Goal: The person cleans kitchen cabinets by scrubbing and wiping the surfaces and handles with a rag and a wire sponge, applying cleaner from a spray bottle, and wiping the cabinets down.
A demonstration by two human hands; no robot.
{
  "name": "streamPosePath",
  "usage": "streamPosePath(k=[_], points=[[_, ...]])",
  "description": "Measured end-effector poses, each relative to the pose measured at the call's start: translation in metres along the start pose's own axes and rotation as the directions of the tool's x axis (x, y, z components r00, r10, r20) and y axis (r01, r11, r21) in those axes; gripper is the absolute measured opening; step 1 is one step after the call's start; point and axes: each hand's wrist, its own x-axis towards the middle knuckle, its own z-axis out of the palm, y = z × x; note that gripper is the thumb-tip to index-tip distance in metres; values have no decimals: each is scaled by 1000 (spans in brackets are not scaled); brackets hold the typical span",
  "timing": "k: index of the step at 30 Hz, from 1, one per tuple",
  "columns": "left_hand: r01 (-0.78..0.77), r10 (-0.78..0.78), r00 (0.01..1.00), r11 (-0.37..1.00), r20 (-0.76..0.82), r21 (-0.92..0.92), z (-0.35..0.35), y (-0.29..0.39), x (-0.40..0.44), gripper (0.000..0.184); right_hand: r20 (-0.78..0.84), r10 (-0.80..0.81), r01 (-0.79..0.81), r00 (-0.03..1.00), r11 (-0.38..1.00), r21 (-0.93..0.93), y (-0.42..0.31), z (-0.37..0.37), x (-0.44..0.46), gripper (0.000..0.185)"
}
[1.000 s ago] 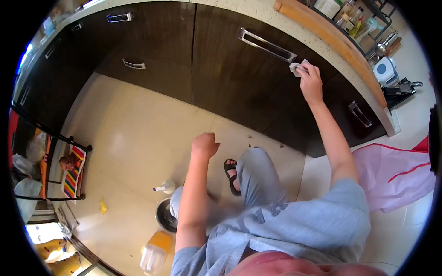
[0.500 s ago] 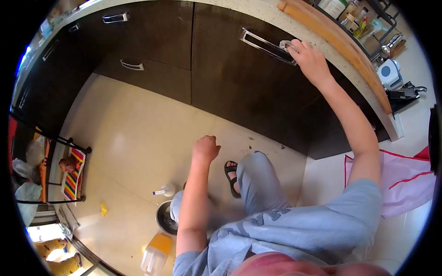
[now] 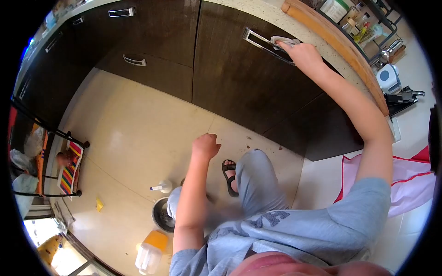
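My right hand (image 3: pixel 305 58) is closed on a crumpled pale cloth (image 3: pixel 284 41), with the fingers pressing it against the long metal handle (image 3: pixel 258 40) of a dark cabinet front (image 3: pixel 239 73). The cloth lies over the right part of the handle, near its upper bar. My left hand (image 3: pixel 206 146) is curled into a fist above the floor, left of my bent knee, and nothing shows in it. Below it on the floor stand a spray bottle (image 3: pixel 163 186) with a white head and a metal bowl (image 3: pixel 156 212), partly covered by my leg.
An orange-and-clear plastic container (image 3: pixel 155 241) is on the floor near my left elbow. At the left is a black wheeled rack (image 3: pixel 69 135). A stone countertop (image 3: pixel 258 17) with a wooden board (image 3: pixel 336 37) runs above the cabinets. Pink-white fabric (image 3: pixel 405 179) lies at right.
My right hand has shifted slightly left along the handle, and more of the cloth shows spread over it. The right elbow has swung outward. My left fist stays nearly in place.
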Motion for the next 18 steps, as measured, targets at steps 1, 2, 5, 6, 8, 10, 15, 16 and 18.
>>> streamPosePath(k=[1, 2, 5, 6, 8, 10, 15, 16, 18], points=[[3, -3, 1000, 1000, -4, -4, 1, -2, 2, 36, -53, 0, 0, 999, 1000, 4, 0, 3, 4, 41], [2, -2, 1000, 1000, -3, -7, 3, -2, 2, 37, -99, 1, 0, 995, 1000, 8, 0, 6, 7, 41], [4, -4, 1000, 1000, 31, 0, 1, 1, 8, 37, -139, -25, 25, 990, 1000, -2, -1, 4, 18, 42], [-4, 4, 1000, 1000, 21, -5, 2, 3, 5, 36, -114, -12, 14, 993, 1000, 22, 0, 8, 12, 42], [-12, 12, 1000, 1000, -14, -16, 1, 6, 3, 36, -78, 10, -5, 997, 998, 68, 9, 16, -2, 44], [-33, 32, 999, 997, -6, -64, 4, 3, -1, 36, -43, 24, -23, 999, 999, 22, 14, 13, -20, 44], [6, -7, 999, 1000, 33, 17, 0, 2, 0, 38, -145, 18, -9, 989, 998, 61, 8, 21, 4, 46], [2, -2, 1000, 1000, 27, 10, 6, 0, 5, 38, -137, 17, -14, 990, 1000, 20, 2, 20, 14, 45], [4, -4, 1000, 1000, 21, -23, 3, 3, 9, 39, -188, 23, -13, 982, 998, 55, -1, 19, 19, 51]])
